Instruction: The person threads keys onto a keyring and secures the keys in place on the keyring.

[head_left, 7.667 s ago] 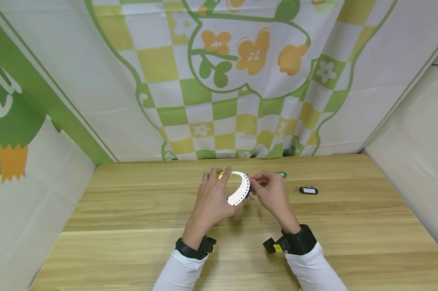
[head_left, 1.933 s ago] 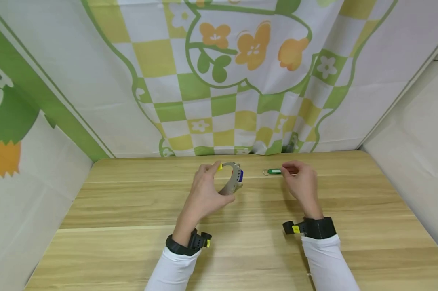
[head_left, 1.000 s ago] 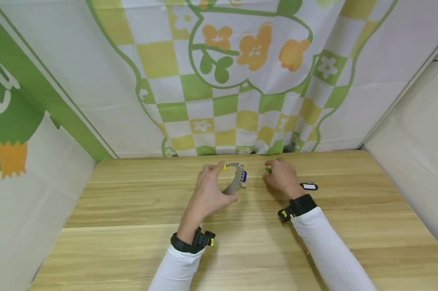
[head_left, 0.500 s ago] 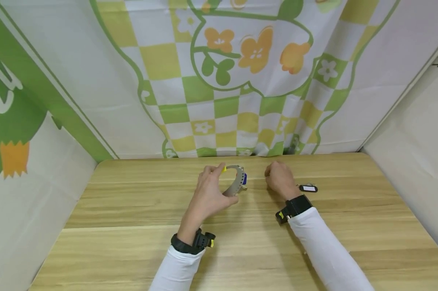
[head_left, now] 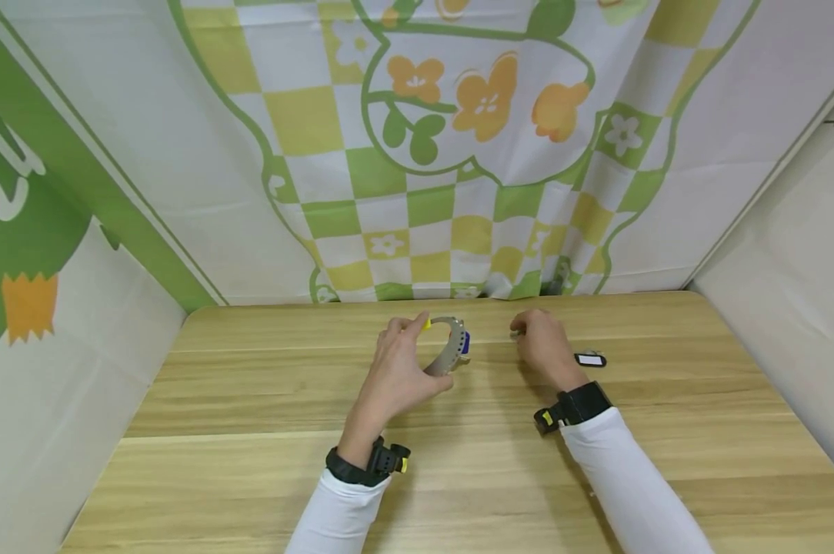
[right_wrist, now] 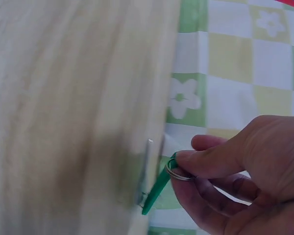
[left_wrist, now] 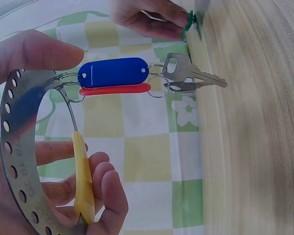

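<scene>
My left hand (head_left: pixel 399 369) grips a flat metal key ring (left_wrist: pixel 7 127) with a row of holes and a yellow handle (left_wrist: pixel 83 181). From two small split rings on it hang a blue key tag (left_wrist: pixel 108 72) and a red key tag (left_wrist: pixel 115 89), with keys (left_wrist: pixel 179 68) at their ends. Further right, low at the back of the table, my right hand (head_left: pixel 544 342) pinches the end of a green key tag (right_wrist: pixel 159 188) between thumb and finger. A small split ring (right_wrist: pixel 179 176) is at that end; a key (right_wrist: pixel 146 166) shows at the other.
A black key tag (head_left: pixel 590 360) with a white label lies on the wooden table (head_left: pixel 458 477), just right of my right hand. Behind the table's back edge hangs a checked, flowered curtain (head_left: pixel 382 215).
My right hand has left the metal key ring, gone right to the green key tag and picked it up by one end. My left hand still holds the metal key ring, now turned.
</scene>
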Tool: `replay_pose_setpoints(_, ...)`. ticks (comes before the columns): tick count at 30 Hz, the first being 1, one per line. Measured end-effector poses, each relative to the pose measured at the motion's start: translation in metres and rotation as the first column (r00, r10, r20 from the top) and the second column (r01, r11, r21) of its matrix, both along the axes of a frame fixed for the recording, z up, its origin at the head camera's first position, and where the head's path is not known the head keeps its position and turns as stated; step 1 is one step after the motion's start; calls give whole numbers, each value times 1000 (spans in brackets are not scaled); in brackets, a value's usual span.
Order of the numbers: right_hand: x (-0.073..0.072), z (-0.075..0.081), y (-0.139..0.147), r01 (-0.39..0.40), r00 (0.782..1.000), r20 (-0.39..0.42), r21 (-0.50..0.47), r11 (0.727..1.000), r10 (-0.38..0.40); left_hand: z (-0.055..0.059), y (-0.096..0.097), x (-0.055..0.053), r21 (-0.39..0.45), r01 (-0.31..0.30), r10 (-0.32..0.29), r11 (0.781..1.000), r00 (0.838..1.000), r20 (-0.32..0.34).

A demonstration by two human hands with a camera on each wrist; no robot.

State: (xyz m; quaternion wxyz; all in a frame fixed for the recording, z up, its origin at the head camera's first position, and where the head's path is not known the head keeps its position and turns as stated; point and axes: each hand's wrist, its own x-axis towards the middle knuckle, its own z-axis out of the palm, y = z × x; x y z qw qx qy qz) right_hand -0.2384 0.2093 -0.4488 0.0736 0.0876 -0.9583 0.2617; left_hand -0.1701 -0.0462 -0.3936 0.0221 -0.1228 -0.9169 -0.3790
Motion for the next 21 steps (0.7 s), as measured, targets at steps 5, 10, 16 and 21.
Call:
replay_pose_setpoints(5, 9, 11, 1, 2, 996, -94, -42, 999, -6, -1, 0, -1, -8, -1, 1, 1000, 1000, 1)
replay_pose_setpoints(10, 15, 18, 0, 17, 986, -161, -128, 992, -37, -1, 0, -1, -14, 3, -3, 1000, 1000, 4)
replay_pose_setpoints(16, 23, 20, -3, 9, 965, -258, -147, 989, -47, -2, 1, 0, -14, 4, -4, 1000, 1000, -5)
replay_pose_setpoints(21, 32, 17, -10, -46, 956, -294, -171, 984, -6, -2, 1, -1, -9, 4, -4, 1000, 1000, -9)
